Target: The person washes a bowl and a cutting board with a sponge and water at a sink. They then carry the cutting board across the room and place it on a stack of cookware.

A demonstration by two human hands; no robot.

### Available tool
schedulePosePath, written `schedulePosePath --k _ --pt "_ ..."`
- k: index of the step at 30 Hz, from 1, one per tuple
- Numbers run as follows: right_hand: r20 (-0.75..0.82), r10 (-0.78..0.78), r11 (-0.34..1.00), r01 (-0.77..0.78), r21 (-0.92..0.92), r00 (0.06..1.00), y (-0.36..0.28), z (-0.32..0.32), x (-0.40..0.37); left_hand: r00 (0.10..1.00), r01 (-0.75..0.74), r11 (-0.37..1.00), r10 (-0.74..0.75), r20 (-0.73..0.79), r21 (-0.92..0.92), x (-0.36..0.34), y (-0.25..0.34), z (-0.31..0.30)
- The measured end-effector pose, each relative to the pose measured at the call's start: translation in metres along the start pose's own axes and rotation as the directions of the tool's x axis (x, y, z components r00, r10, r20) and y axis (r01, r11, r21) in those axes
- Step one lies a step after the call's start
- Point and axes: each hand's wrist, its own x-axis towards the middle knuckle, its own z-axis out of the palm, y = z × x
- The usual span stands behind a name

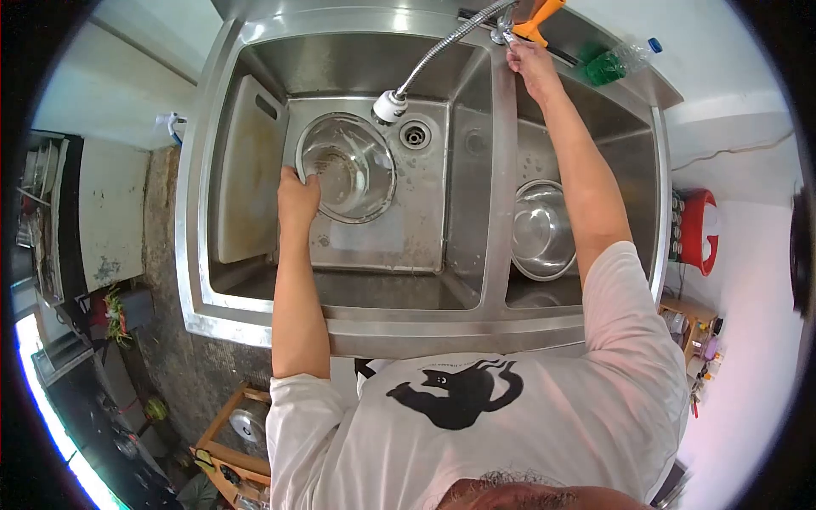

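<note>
In the left basin of the steel sink rests a wide, shiny round bowl (348, 200), with some brownish bits showing on its inner left side. My left hand (299, 200) grips its left rim, thumb on the inside. My right hand (531, 66) reaches to the back of the sink, its fingers closed on the faucet handle (508, 37). From the faucet a flexible metal hose (438, 53) bends down to a white spray head (389, 107), which hangs just beyond the bowl's far right rim.
A cutting board (248, 174) leans against the left basin's left wall. The drain (415, 134) lies right of the bowl. Another metal bowl (542, 229) sits in the right basin. Behind the sink are an orange-handled tool (539, 19) and a green-and-clear plastic bottle (616, 65).
</note>
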Motion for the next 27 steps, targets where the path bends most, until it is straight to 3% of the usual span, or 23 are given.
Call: schedulePosePath --k 1,2,3,4,6,7,9,10,12,13,14,15,16,18,19,21,25,27 --pt "-0.131 -0.181 0.946 0.136 -0.294 0.975 0.008 0.003 0.001 1.000 -0.025 0.999 0.026 -0.013 0.027 0.004 -0.006 0.002" --pt "-0.197 -0.385 0.791 0.213 -0.573 0.902 0.015 0.006 0.002 1.000 -0.018 0.999 0.019 -0.016 0.028 0.006 -0.013 0.006" --pt "-0.139 -0.534 0.575 0.237 -0.783 0.834 0.007 0.015 -0.010 0.999 -0.046 0.999 0.046 -0.026 0.027 0.003 -0.010 0.005" --pt "-0.134 -0.531 0.576 0.241 -0.781 0.836 0.006 0.021 -0.017 0.997 -0.073 0.997 0.074 -0.036 0.027 0.002 -0.009 0.005" --pt "-0.076 -0.667 0.412 0.282 -0.866 0.741 0.002 0.036 -0.030 0.998 -0.058 0.998 0.059 -0.025 0.027 0.006 -0.016 0.009" --pt "-0.072 -0.667 0.411 0.286 -0.866 0.742 -0.006 0.044 -0.040 0.999 -0.048 0.999 0.048 -0.011 0.025 0.007 -0.019 0.012" --pt "0.226 -0.871 -0.199 0.107 -0.974 0.436 -0.018 0.064 -0.056 0.999 -0.041 0.999 0.040 0.017 0.025 0.012 -0.026 0.016" --pt "0.233 -0.870 -0.202 0.116 -0.972 0.434 -0.016 0.076 -0.062 0.998 -0.037 0.999 0.035 0.049 0.027 0.014 -0.027 0.017" --pt "0.123 -0.879 0.088 0.409 -0.908 0.461 -0.005 0.106 -0.072 0.995 -0.092 0.994 0.093 -0.022 0.056 0.012 -0.030 0.020" --pt "0.035 -0.663 0.435 0.423 -0.795 0.748 0.006 0.119 -0.081 0.983 -0.157 0.983 0.165 -0.079 0.097 0.011 -0.030 0.022" --pt "0.035 -0.350 0.728 0.295 -0.619 0.936 0.019 0.133 -0.086 0.983 -0.159 0.983 0.167 -0.080 0.095 0.012 -0.032 0.025" --pt "0.010 -0.045 0.901 0.045 -0.432 0.999 0.035 0.147 -0.084 0.977 -0.178 0.978 0.189 -0.102 0.108 0.013 -0.036 0.029" --pt "0.057 0.260 0.943 -0.241 -0.227 0.964 0.055 0.161 -0.081 0.969 -0.196 0.973 0.211 -0.127 0.121 0.014 -0.037 0.030" --pt "0.065 0.520 0.816 -0.517 0.256 0.852 0.110 0.180 -0.074 0.988 -0.142 0.984 0.148 -0.052 0.105 0.013 -0.029 0.023" --pt "0.071 0.519 0.817 -0.518 0.253 0.852 0.134 0.187 -0.074 0.996 -0.085 0.992 0.082 0.032 0.098 0.011 -0.025 0.020" --pt "0.227 0.471 0.695 -0.517 0.500 0.853 0.169 0.204 -0.075 0.997 -0.070 0.993 0.067 0.032 0.098 0.010 -0.021 0.015" --pt "0.346 0.353 0.708 -0.490 0.508 0.869 0.160 0.251 -0.096 0.996 -0.088 0.990 0.087 0.012 0.108 0.009 -0.023 0.015" --pt "0.278 0.493 0.540 -0.540 0.645 0.824 0.156 0.268 -0.093 0.997 -0.077 0.991 0.077 0.005 0.112 0.007 -0.020 0.012"
